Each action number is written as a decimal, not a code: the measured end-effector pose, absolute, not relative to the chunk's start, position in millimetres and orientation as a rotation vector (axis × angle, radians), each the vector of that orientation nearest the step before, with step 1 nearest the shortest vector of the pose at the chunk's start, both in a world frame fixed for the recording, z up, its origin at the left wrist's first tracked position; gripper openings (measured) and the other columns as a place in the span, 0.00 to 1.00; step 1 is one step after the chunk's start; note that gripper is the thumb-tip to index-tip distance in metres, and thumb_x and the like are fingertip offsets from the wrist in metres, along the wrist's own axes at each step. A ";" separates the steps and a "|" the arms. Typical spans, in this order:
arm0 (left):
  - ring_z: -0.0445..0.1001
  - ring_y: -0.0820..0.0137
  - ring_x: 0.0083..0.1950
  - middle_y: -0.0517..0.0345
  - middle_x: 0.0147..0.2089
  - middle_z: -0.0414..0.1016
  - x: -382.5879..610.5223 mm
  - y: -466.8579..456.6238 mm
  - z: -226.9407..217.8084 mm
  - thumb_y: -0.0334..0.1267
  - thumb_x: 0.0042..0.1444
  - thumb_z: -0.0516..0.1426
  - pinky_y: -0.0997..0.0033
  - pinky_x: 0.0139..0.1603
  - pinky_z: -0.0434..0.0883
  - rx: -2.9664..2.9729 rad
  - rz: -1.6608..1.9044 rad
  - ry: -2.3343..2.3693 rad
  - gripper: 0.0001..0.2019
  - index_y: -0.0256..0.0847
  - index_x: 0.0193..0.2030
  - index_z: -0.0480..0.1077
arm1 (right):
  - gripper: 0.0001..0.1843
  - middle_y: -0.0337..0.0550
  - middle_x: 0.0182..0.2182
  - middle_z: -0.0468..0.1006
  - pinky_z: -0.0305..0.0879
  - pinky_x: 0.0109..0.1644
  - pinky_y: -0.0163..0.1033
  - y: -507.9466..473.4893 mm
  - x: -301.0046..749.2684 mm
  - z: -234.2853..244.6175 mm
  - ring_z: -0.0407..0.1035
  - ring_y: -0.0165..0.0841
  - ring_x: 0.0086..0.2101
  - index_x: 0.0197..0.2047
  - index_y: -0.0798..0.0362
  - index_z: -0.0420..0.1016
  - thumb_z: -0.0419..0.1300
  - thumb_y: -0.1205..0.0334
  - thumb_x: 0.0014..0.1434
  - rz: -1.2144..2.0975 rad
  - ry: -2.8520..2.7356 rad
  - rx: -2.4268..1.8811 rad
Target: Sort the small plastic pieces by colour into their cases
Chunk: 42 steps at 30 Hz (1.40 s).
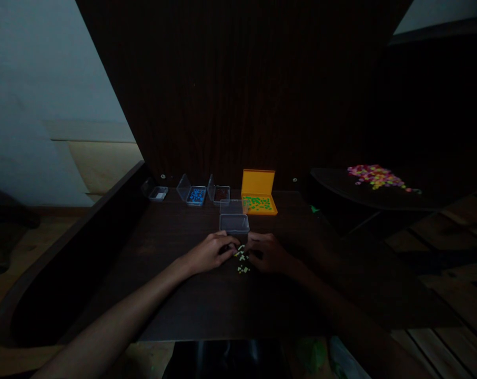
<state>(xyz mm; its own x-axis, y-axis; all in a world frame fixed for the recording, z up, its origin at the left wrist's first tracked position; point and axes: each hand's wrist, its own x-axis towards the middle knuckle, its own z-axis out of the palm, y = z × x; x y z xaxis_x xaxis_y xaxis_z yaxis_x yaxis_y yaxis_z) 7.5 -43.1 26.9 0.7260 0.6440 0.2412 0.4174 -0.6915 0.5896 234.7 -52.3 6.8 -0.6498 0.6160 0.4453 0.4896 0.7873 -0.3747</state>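
Note:
A small pile of pale yellow-green pieces point(242, 257) lies on the dark table between my two hands. My left hand point(214, 251) rests at the left side of the pile, thumb and fingers pinched together at its edge. Whatever they hold is too small to make out. On the pile's right side my right hand point(267, 252) has its fingers curled in and closed; their tips are in shadow, and I cannot see what is in them. Just beyond both hands stands a clear plastic box point(234, 223) with its lid raised.
Along the back of the dark table point(175, 305) stand a box of blue pieces point(196, 196), a box of dark reddish pieces point(222, 195), a small clear box point(158, 193) and an orange case point(259, 181) with green pieces. Colourful beads point(376, 176) lie on a side shelf at right.

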 end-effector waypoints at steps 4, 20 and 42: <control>0.72 0.71 0.38 0.56 0.38 0.75 4.3 -41.9 27.4 0.30 0.57 0.55 0.73 0.42 0.69 2.407 0.578 0.804 0.13 0.39 0.49 0.71 | 0.08 0.39 0.28 0.71 0.57 0.31 0.33 -54.2 233.0 9.3 0.64 0.28 0.26 0.37 0.53 0.75 0.55 0.68 0.54 0.322 -2.451 -0.778; 0.72 0.72 0.40 0.59 0.36 0.74 1.0 -39.2 27.9 0.32 0.59 0.56 0.72 0.46 0.68 2.377 0.519 0.737 0.14 0.40 0.52 0.68 | 0.05 0.41 0.29 0.75 0.62 0.34 0.33 -61.4 229.0 16.0 0.69 0.29 0.28 0.33 0.53 0.75 0.58 0.67 0.53 0.472 -2.479 -0.706; 0.73 0.70 0.40 0.53 0.41 0.74 -13.8 -34.7 45.3 0.29 0.58 0.52 0.72 0.44 0.69 2.535 0.593 0.817 0.15 0.39 0.50 0.71 | 0.18 0.42 0.31 0.82 0.61 0.32 0.34 -71.9 219.0 18.8 0.74 0.31 0.28 0.49 0.49 0.78 0.59 0.63 0.54 0.352 -2.616 -0.886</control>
